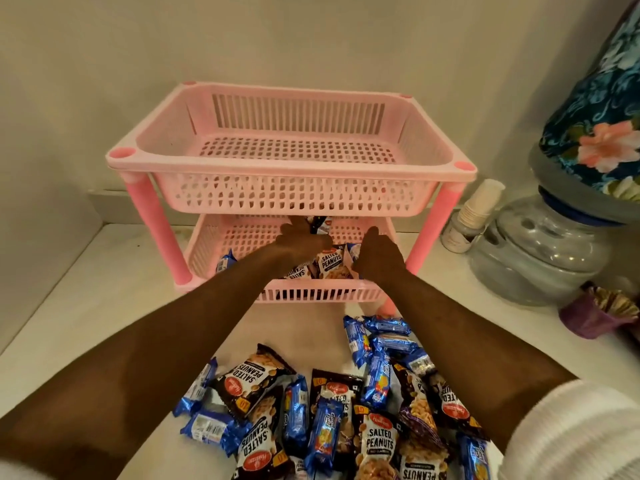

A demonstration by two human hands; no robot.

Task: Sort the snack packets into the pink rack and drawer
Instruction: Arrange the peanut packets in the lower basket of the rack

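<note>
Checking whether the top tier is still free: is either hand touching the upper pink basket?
Apart. The head view shows both the left hand and right hand below the upper basket, reaching into the lower basket among the peanut packets.

left hand (300,241) fingers hidden under pink rack (291,168) top basket

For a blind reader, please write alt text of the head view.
Both hands, left and right, reach into the lower basket of a pink rack among peanut packets. Its top basket holds nothing visible; a packet pile lies in front.
</note>
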